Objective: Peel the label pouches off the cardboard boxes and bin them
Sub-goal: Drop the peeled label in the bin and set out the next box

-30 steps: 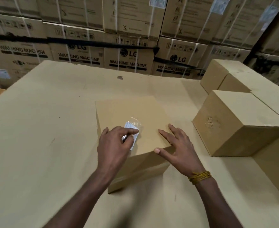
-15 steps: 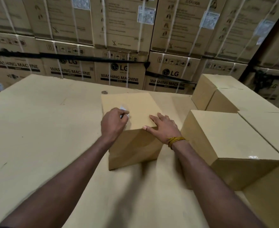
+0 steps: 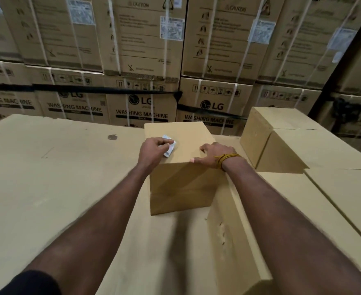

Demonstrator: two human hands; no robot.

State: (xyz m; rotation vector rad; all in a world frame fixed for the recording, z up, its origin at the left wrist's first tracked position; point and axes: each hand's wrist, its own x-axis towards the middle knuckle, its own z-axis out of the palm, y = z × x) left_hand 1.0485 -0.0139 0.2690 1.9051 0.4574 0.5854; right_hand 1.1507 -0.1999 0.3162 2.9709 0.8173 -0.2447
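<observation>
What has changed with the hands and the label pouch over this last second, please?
The left hand has curled tighter around the label pouch, bunching it so that less of it shows than a second ago. The right hand still presses flat on top of the small cardboard box, which stays on the cardboard-covered table; the neighbouring boxes are unmoved.

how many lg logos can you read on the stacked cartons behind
3: one partly behind the black strap at left, one in the middle, one right of it. Others may be hidden.
</observation>
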